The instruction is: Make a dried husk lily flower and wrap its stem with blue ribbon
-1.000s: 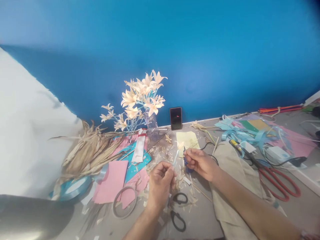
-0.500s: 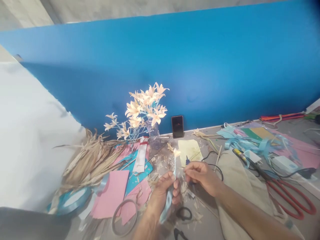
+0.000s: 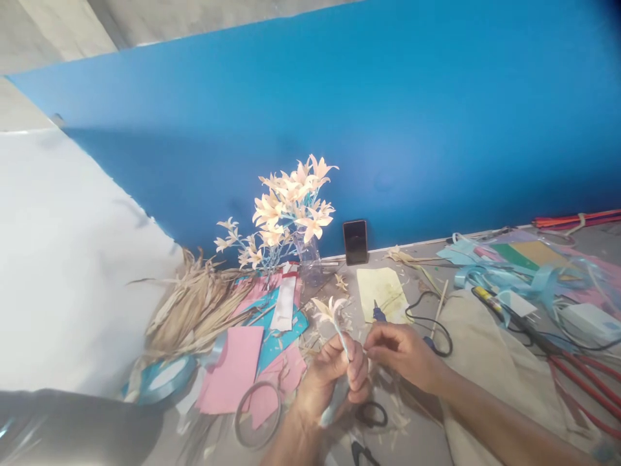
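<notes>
My left hand [image 3: 337, 372] is closed around the thin light-blue stem of a cream flower [image 3: 329, 310], whose petals point up above the fingers. Light-blue ribbon [image 3: 334, 409] hangs below that hand. Close beside it on the right, my right hand [image 3: 400, 353] has its thumb and fingers pinched together; whatever they hold is too small to make out. Behind the right hand, a dark-blue tipped tool [image 3: 378, 312] rests at the yellow paper [image 3: 395, 291]. Black-handled scissors [image 3: 371, 414] lie under the hands.
Cream flowers [image 3: 291, 194] stand in a clear vase [image 3: 310, 262] beside an upright phone [image 3: 356, 243]. Dried husks [image 3: 182, 310], pink sheets [image 3: 233, 369], a ribbon roll [image 3: 167, 382] and a grey ring [image 3: 257, 440] lie left. Red-handled scissors [image 3: 582, 382] and cloth [image 3: 485, 369] are right.
The held flower has tilted left and its petals now show spread open. My left hand has turned, and my right hand is nearer to it. The whole view has shifted, moving the scene rightward.
</notes>
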Available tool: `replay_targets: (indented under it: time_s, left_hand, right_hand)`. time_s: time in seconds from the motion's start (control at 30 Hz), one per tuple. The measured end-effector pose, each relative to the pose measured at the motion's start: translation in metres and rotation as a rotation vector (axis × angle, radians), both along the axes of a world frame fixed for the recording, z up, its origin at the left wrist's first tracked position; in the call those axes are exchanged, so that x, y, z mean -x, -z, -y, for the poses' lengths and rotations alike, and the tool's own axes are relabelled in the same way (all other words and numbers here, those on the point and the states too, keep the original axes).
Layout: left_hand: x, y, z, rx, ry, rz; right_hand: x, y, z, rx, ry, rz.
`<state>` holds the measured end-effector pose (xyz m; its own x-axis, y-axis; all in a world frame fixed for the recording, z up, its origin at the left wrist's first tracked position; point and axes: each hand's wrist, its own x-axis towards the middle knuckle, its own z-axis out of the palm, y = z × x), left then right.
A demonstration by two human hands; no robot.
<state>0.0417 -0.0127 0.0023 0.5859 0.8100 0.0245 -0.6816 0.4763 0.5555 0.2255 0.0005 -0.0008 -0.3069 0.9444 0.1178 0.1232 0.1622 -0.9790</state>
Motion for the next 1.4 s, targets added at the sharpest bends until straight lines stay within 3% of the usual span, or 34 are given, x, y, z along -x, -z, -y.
replay_targets:
  time_s: [0.17, 0.33, 0.57, 0.83, 1.03, 1.1, 1.17, 1.33, 1.4]
  left_hand:
    - [-0.003, -0.003, 0.005, -0.104, -0.069, -0.223]
    - [-0.005, -0.007, 0.009, -0.224, -0.153, -0.419]
    - [-0.01, -0.007, 0.015, -0.386, -0.523, -0.78]
    - [-0.027, -0.015, 0.027, -0.654, -0.788, -1.184]
    - [-0.037, -0.018, 0.028, -0.857, -0.901, -1.243]
    - [-0.041, -0.021, 0.028, -0.834, -0.889, -1.22]
    - [-0.043, -0.025, 0.028, -0.686, -0.785, -1.163]
    - [-0.039, -0.041, 0.029, -0.151, -0.253, -0.748]
    - [-0.036, -0.044, 0.029, -0.047, -0.156, -0.614]
  right_hand:
    - [-0.002, 0.0, -0.001, -0.032, -0.007, 0.098]
    - [-0.002, 0.0, 0.0, -0.048, 0.088, 0.019]
    - [0.0, -0.013, 0.016, -0.241, 0.092, -0.106]
    - [0.001, -0.021, 0.019, -0.058, 0.168, -0.189]
    - [-0.003, -0.031, 0.019, 0.03, 0.239, -0.287]
    - [-0.005, -0.032, 0.018, 0.053, 0.244, -0.325]
    - [-0.006, -0.031, 0.016, 0.081, 0.206, -0.413]
    - [-0.01, -0.028, 0.012, 0.243, 0.019, -0.671]
    - [-0.011, -0.028, 0.011, 0.307, -0.036, -0.725]
